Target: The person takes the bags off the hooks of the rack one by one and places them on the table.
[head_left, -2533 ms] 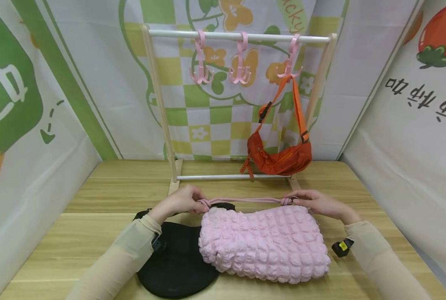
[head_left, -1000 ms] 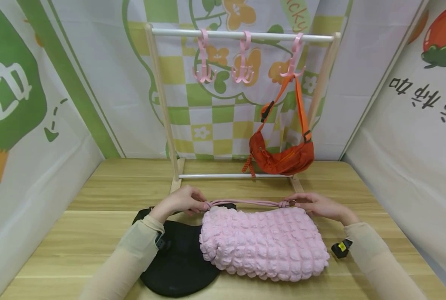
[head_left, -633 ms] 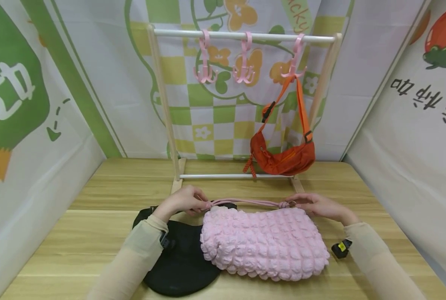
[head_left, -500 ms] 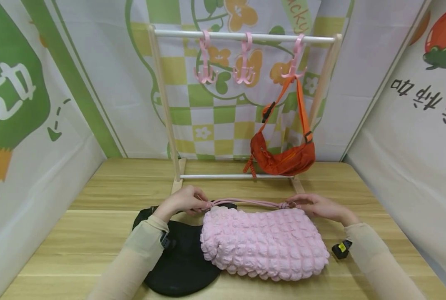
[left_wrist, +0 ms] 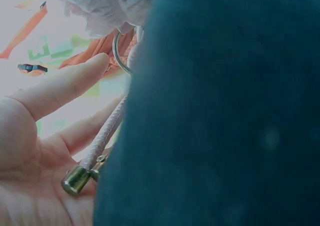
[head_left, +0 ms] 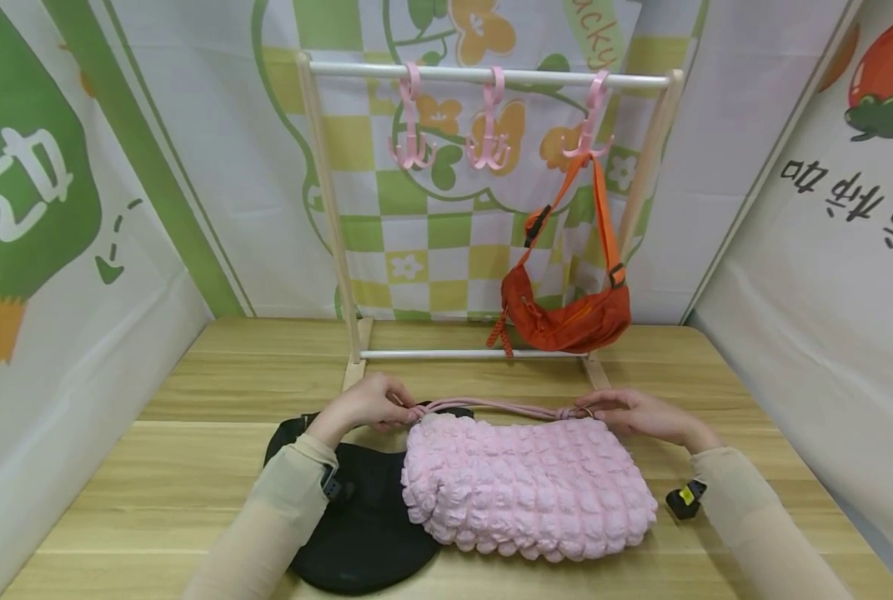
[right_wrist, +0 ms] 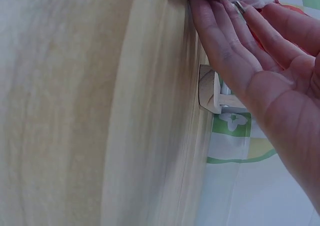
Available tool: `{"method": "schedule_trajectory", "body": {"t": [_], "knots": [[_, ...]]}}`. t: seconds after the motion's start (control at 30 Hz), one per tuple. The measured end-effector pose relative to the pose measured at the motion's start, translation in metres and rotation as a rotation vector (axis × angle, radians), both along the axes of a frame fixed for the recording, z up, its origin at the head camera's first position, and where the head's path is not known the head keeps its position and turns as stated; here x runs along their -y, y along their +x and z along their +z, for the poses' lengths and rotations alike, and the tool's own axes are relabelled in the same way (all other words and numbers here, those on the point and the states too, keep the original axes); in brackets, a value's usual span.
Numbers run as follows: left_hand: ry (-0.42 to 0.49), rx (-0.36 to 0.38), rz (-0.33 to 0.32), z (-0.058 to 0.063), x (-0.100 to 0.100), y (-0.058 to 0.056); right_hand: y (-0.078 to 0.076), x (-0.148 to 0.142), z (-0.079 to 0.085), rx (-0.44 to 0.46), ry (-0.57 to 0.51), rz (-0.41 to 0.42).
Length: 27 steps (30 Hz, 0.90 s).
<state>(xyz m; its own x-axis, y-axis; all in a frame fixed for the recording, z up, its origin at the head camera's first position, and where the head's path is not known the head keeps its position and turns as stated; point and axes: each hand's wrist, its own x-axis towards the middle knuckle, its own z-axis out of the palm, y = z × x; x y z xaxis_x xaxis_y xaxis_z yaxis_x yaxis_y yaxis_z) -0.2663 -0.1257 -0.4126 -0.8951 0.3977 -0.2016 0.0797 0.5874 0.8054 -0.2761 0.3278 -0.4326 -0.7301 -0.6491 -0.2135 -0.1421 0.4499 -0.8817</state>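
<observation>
A pink puffy handbag (head_left: 529,487) lies on the table in the head view, its front quilted in small bubbles. My left hand (head_left: 371,407) pinches the left end of its pink cord handle (head_left: 491,406), at the knot. At the right end, my right hand (head_left: 637,412) holds the handle by its metal ring (head_left: 584,412). Under the bag's left side and my left forearm lies a flat black bag (head_left: 359,533), partly hidden. The left wrist view shows cord ends with brass tips (left_wrist: 76,180) beside my palm; a dark blurred surface blocks its right half.
Behind the bags stands a wooden rack with a white top rail (head_left: 536,77). Three pink hooks hang from it. An orange waist bag (head_left: 566,321) hangs by its strap on the right hook. Printed cloth walls enclose the wooden table (head_left: 191,467).
The pink handle has gone from nearly straight to slightly bowed, and the left hand sits a little nearer the bag's middle. Both hands have kept hold. The head view has shifted slightly.
</observation>
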Motion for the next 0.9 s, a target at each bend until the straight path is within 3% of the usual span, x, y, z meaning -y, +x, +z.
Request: {"method": "schedule_trajectory", "body": {"t": [0.43, 0.7, 0.9], "knots": [[-0.035, -0.015, 0.001, 0.001, 0.006, 0.002, 0.000, -0.008, 0.000, 0.017, 0.011, -0.029], [-0.092, -0.088, 0.030, 0.001, 0.008, 0.001, 0.000, -0.009, 0.002, 0.043, -0.048, -0.097], [-0.152, -0.166, 0.058, 0.004, 0.011, 0.002, 0.002, -0.012, 0.005, -0.010, -0.076, -0.140]]}}
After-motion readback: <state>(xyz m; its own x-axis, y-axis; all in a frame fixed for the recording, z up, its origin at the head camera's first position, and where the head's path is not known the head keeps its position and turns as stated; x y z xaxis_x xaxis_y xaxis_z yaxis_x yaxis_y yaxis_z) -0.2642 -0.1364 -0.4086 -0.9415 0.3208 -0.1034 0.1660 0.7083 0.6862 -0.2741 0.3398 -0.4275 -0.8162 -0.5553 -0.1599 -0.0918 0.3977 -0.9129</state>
